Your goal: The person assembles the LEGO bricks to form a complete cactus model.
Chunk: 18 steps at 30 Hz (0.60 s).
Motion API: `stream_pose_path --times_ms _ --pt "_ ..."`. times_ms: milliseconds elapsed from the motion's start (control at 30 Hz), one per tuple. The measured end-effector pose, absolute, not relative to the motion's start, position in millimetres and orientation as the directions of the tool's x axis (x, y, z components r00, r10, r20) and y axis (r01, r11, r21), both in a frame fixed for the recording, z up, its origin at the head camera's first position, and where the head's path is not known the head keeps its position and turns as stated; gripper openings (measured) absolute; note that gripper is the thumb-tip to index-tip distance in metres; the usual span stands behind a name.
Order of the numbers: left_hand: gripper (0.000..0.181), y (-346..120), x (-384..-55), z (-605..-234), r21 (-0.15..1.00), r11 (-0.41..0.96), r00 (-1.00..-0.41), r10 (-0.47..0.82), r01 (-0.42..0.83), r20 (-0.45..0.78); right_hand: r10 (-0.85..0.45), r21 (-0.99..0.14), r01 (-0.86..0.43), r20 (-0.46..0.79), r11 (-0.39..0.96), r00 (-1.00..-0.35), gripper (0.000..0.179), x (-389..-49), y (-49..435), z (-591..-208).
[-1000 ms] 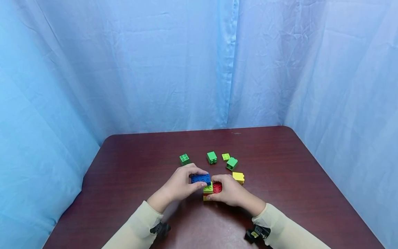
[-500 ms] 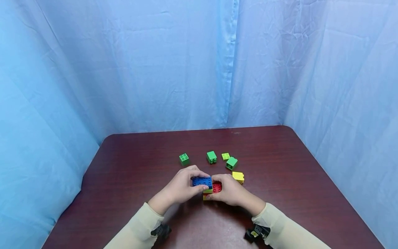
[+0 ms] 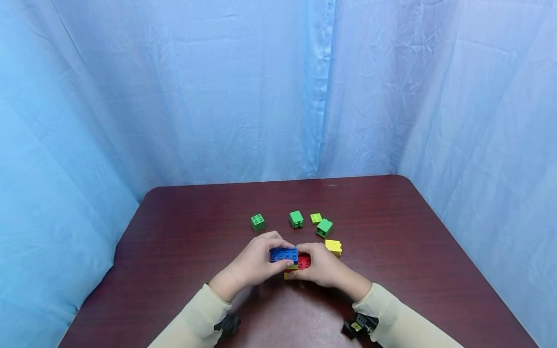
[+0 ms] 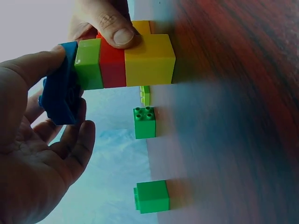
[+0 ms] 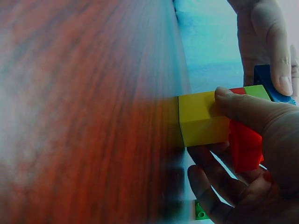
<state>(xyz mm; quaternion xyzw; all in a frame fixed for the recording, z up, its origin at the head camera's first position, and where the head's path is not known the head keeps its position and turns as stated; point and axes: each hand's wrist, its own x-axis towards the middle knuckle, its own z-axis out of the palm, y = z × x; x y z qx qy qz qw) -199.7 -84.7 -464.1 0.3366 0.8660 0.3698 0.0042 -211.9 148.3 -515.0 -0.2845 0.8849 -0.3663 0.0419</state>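
My left hand [image 3: 254,262] pinches a blue eight-stud toy brick [image 3: 284,254] between thumb and fingers. The blue brick sits at the top of a stack and reaches out past it to the left. In the left wrist view, a lime brick [image 4: 88,64] lies directly under it, then a red brick [image 4: 112,67], then a yellow brick [image 4: 150,60] at the table. My right hand [image 3: 320,266] grips the stack from the right, its thumb on the yellow and red bricks. Red studs show between the two hands; the right palm hides part of the stack.
Behind the hands lie a green brick [image 3: 257,222] at left, another green brick [image 3: 296,219], a small lime brick [image 3: 315,218] and a tipped green brick [image 3: 324,227]. A yellow brick [image 3: 333,248] lies just beyond my right hand. Blue curtains surround the dark wooden table [image 3: 196,217].
My left hand has brought the blue brick down and slightly right, over the lime brick, whose studs are now covered. The right hand has stayed in place on the stack.
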Motion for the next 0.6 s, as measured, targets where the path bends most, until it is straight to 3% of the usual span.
stream_pose_path --times_ms 200,600 --pt "0.031 -82.8 -197.3 -459.3 0.592 0.547 -0.776 0.586 0.592 0.235 -0.532 -0.67 -0.476 0.141 0.57 -0.835 0.034 -211.8 149.0 -515.1" --pt "0.03 -82.7 -201.3 -454.5 0.664 0.52 -0.791 0.584 0.537 0.183 -0.537 -0.696 -0.456 0.119 0.555 -0.835 0.03 -210.7 149.5 -513.4"
